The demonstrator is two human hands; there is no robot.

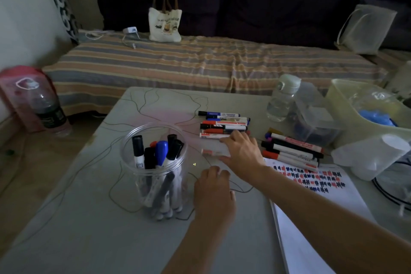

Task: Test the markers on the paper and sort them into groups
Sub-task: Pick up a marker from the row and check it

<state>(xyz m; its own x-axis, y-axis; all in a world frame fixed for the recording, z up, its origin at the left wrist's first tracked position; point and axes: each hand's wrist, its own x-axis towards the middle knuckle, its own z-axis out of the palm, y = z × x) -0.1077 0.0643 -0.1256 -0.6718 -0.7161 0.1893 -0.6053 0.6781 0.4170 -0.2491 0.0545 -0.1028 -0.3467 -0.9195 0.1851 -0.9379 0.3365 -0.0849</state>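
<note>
White-barrelled marker (213,151) clamped in the right hand (241,151) grip, going beside the tested pile (224,125) — left hand (213,191) rests curled, empty, on the counter (89,218).

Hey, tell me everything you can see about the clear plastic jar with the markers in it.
The clear round plastic jar stands upright and lidless on the grey line-patterned table, toward its left, in front of the left hand. Whether that hand touches it is unclear. Its walls are see-through with a thick rim. Inside, whiteboard markers stand on end, leaning against each other: white barrels with mostly black caps, one blue, one red peeking behind. Their caps rise to about rim level.
</note>
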